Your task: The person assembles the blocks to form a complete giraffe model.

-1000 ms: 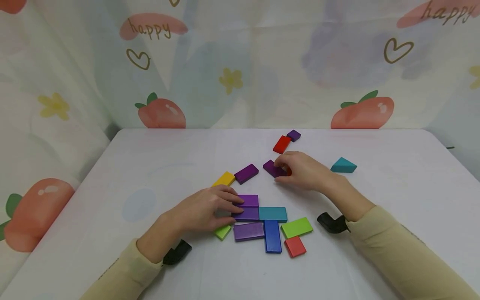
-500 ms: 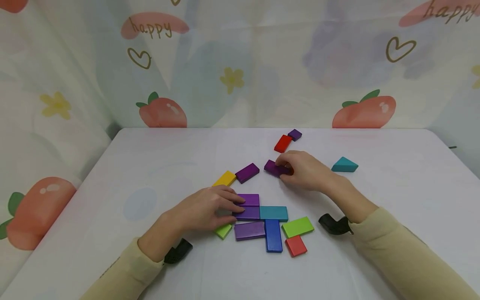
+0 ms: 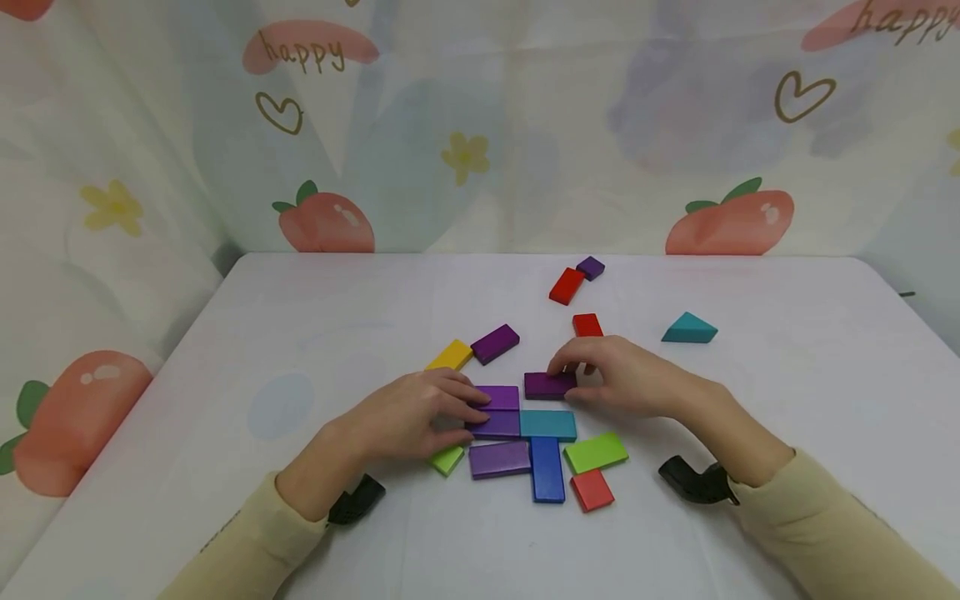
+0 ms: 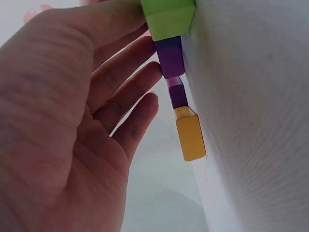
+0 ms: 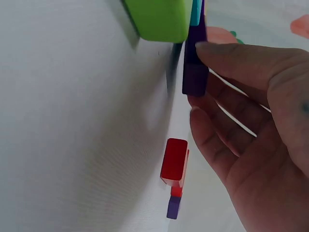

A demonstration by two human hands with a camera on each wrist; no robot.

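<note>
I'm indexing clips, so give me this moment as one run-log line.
left hand: touches two adjoining purple blocks | right hand: pinches dark purple block | red block: just beyond right hand

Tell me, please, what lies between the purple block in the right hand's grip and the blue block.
The teal rectangular block lies between the held purple block and the blue block, as the head view shows.

Block (image 3: 543, 386) in right hand (image 3: 626, 377), right of blocks (image 3: 502, 398) at left hand (image 3: 408, 417).

The white table (image 3: 225, 350) bears red, yellow, green, blue and purple blocks (image 3: 547, 471), plus a teal triangle (image 3: 689, 330).
</note>
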